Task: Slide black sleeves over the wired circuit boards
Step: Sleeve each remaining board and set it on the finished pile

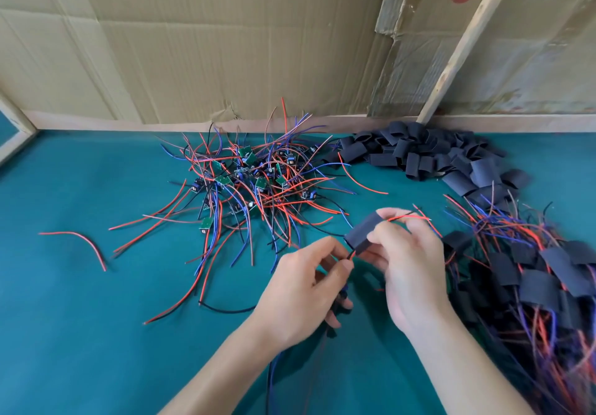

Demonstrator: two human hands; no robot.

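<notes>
Just above the green tabletop (80, 334), near the middle, the right hand (409, 269) pinches a black sleeve (362, 232) between thumb and fingers. Red and black wires stick out of the sleeve's far end past the fingertips, and more come out the near end, where the left hand (300, 289) pinches them right beside the sleeve. So both hands are clamped on the same piece, one on the sleeve, one on its wires. The board itself is hidden, can't tell how far in it sits.

Counting: one sleeve in hand, two hands. The rest are heaps too tangled to count: a pile of bare boards with wires (251, 182) farther back at centre, a pile of loose sleeves (429, 156) back right, and a pile of sleeved boards (532, 285) right beside the right hand. One stray red wire (84, 240) lies alone on the left.

Cardboard sheets (193, 44) and a wooden stick (464, 40) stand along the back edge.
</notes>
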